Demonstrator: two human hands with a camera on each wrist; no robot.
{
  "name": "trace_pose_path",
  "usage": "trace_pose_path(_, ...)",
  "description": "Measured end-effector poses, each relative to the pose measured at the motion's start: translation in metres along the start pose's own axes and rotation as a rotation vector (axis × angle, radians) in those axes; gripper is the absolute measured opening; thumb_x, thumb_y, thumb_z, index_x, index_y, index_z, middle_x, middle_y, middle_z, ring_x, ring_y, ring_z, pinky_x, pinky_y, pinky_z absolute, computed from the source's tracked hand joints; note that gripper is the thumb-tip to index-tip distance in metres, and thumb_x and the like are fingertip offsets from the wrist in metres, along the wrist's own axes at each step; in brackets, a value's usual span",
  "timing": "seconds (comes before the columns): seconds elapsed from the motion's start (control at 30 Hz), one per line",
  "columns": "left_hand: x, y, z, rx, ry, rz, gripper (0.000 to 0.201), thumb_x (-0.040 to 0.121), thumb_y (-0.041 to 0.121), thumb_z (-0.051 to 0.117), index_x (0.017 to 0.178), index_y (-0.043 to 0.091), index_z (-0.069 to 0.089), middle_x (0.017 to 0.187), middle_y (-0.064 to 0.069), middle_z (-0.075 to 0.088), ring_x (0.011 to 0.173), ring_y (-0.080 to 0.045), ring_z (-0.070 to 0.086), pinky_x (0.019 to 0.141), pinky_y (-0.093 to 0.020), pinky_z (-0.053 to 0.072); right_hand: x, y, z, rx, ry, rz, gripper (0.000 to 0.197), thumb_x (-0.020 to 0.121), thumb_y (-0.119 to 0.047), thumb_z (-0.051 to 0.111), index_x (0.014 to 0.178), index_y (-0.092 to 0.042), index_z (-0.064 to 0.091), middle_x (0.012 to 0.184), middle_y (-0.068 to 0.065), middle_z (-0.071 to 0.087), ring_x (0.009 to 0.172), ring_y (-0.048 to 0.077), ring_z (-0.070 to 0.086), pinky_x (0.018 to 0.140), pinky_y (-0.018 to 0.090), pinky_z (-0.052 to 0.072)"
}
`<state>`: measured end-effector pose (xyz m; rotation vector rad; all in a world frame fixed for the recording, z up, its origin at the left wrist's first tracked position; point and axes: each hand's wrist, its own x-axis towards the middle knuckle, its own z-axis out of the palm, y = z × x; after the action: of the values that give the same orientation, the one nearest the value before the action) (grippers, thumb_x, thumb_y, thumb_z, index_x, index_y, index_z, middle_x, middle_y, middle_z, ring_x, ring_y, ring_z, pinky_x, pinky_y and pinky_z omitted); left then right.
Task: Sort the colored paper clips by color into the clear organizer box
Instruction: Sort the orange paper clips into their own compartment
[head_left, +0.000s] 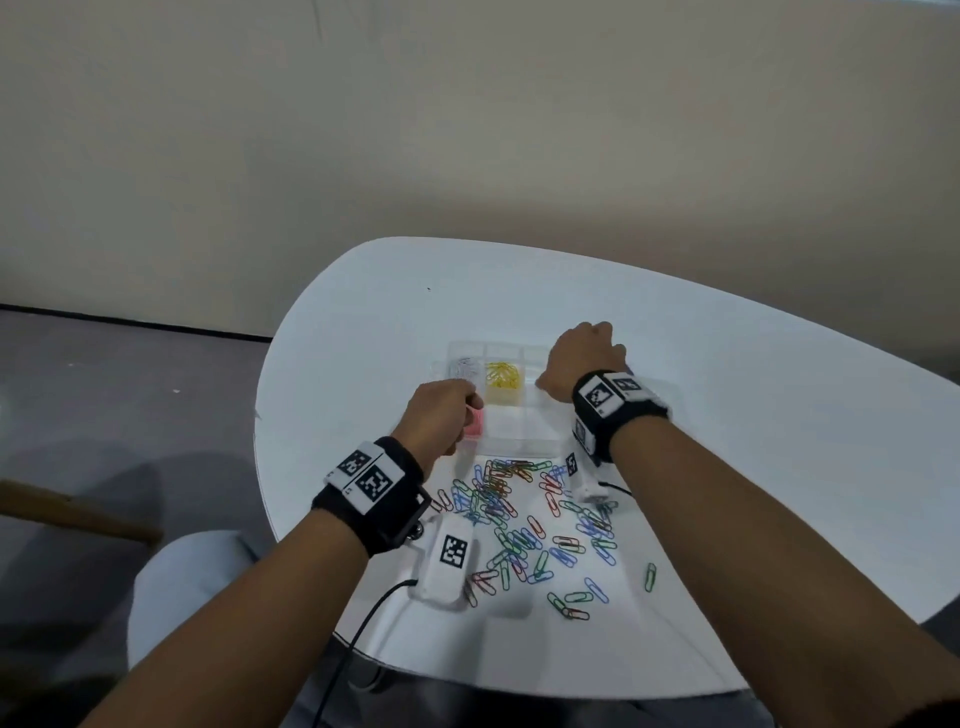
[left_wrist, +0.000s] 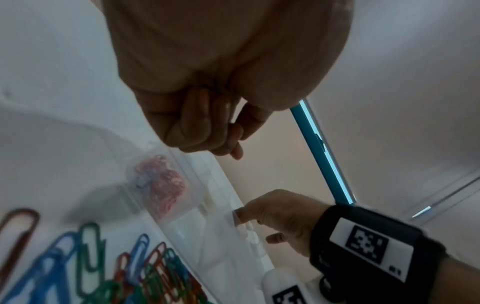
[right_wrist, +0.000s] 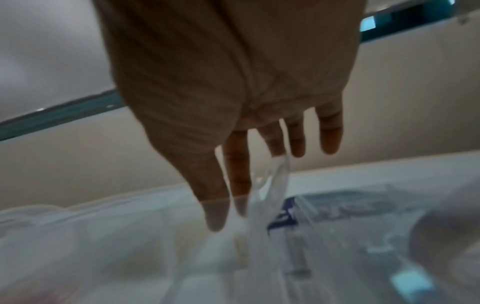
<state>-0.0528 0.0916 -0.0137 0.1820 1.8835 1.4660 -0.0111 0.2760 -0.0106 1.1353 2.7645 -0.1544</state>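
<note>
- We have the clear organizer box (head_left: 522, 434) on the white counter (head_left: 727, 415), and we place everything else by that box.
- Our left hand (head_left: 439, 413) hangs over the box's near-left corner, fingers curled in toward the thumb; the left wrist view shows nothing clearly between them, so we cannot tell whether a clip is pinched there.
- Our right hand (head_left: 584, 358) sits at the box's far-right side, fingers fairly straight and reaching down along a clear wall, the thumb at the rim; it seems to steady the box, not clamp it.
- To do this step well, we judge that we should keep the box still with the right hand and release only over the matching cell, low enough that clips do not bounce across a divider.
- The pink clips (left_wrist: 162, 185) lie in the near-left cell, with what looks like a blue one among them; yellow clips (head_left: 503, 376) fill the far-middle cell.
- The loose clips (head_left: 524, 525), red, blue and green, lie scattered just in front of the box, many overlapping.
</note>
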Motion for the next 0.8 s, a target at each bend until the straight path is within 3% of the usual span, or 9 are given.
trace_pose_path(0.07, 0.004, -0.003, -0.008, 0.037, 0.001, -0.013, 0.022, 0.091, 0.012, 0.045, 0.072, 0.011, 0.057, 0.053, 0.002, 0.041, 0.041, -0.011, 0.029, 0.043, -0.02, 0.024, 0.008, -0.005, 0.001, 0.021, -0.063, 0.036, 0.025, 0.081, -0.031, 0.067, 0.093, -0.013, 0.054, 0.117, 0.01, 0.056, 0.124, 0.031, 0.04, 0.094, 0.044, 0.038)
trace_pose_path(0.17, 0.006, -0.009, -0.013, 0.043, -0.02, -0.031, 0.019, 0.091, 0.012, 0.046, 0.077, 0.009, 0.059, 0.056, 0.001, 0.04, 0.041, -0.011, 0.028, 0.042, -0.02, 0.022, 0.014, -0.007, -0.002, 0.091, -0.144, 0.087, 0.02, 0.076, -0.02, 0.068, 0.074, -0.013, 0.05, 0.091, 0.01, 0.056, 0.12, 0.032, 0.042, 0.081, 0.041, 0.034)
trace_pose_path(0.23, 0.008, -0.013, -0.013, 0.05, -0.018, -0.019, 0.022, 0.091, 0.011, 0.045, 0.076, 0.01, 0.06, 0.056, 0.001, 0.04, 0.042, -0.011, 0.028, 0.041, -0.02, 0.022, 0.013, -0.008, -0.004, 0.114, -0.158, 0.1, 0.016, 0.077, -0.014, 0.063, 0.072, -0.013, 0.048, 0.077, 0.008, 0.046, 0.113, 0.03, 0.044, 0.076, 0.039, 0.033)
trace_pose_path(0.3, 0.01, -0.014, -0.011, 0.056, -0.014, -0.008, 0.026, 0.092, 0.01, 0.043, 0.073, 0.011, 0.061, 0.055, 0.002, 0.041, 0.043, -0.012, 0.028, 0.042, -0.02, 0.023, 0.011, -0.009, -0.004, 0.116, -0.155, 0.106, 0.017, 0.08, -0.013, 0.06, 0.07, -0.013, 0.045, 0.074, 0.006, 0.043, 0.101, 0.027, 0.042, 0.074, 0.038, 0.035)
trace_pose_path(0.5, 0.01, -0.013, -0.011, 0.037, -0.026, -0.008, 0.024, 0.092, 0.012, 0.045, 0.073, 0.011, 0.06, 0.054, 0.002, 0.041, 0.044, -0.012, 0.028, 0.042, -0.021, 0.023, 0.019, -0.012, -0.003, 0.133, -0.194, 0.086, 0.024, 0.077, -0.011, 0.063, 0.063, -0.011, 0.044, 0.066, 0.004, 0.051, 0.075, 0.026, 0.053, 0.064, 0.029, 0.041)
trace_pose_path(0.67, 0.011, -0.01, -0.012, 0.008, -0.036, -0.027, 0.02, 0.091, 0.011, 0.045, 0.076, 0.009, 0.059, 0.057, 0.0, 0.041, 0.044, -0.012, 0.027, 0.042, -0.02, 0.021, 0.015, -0.012, -0.003, 0.117, -0.206, 0.053, 0.018, 0.076, -0.013, 0.061, 0.07, -0.01, 0.044, 0.081, 0.009, 0.052, 0.102, 0.03, 0.049, 0.066, 0.033, 0.042)
trace_pose_path(0.8, 0.012, 0.0, -0.008, 0.006, -0.016, 0.015, 0.022, 0.091, 0.011, 0.046, 0.074, 0.011, 0.06, 0.052, 0.002, 0.042, 0.041, -0.011, 0.03, 0.044, -0.02, 0.024, 0.016, -0.012, -0.015, 0.194, -0.101, 0.029, 0.028, 0.075, -0.036, 0.063, 0.078, -0.012, 0.049, 0.1, 0.014, 0.056, 0.103, 0.029, 0.051, 0.076, 0.037, 0.05)
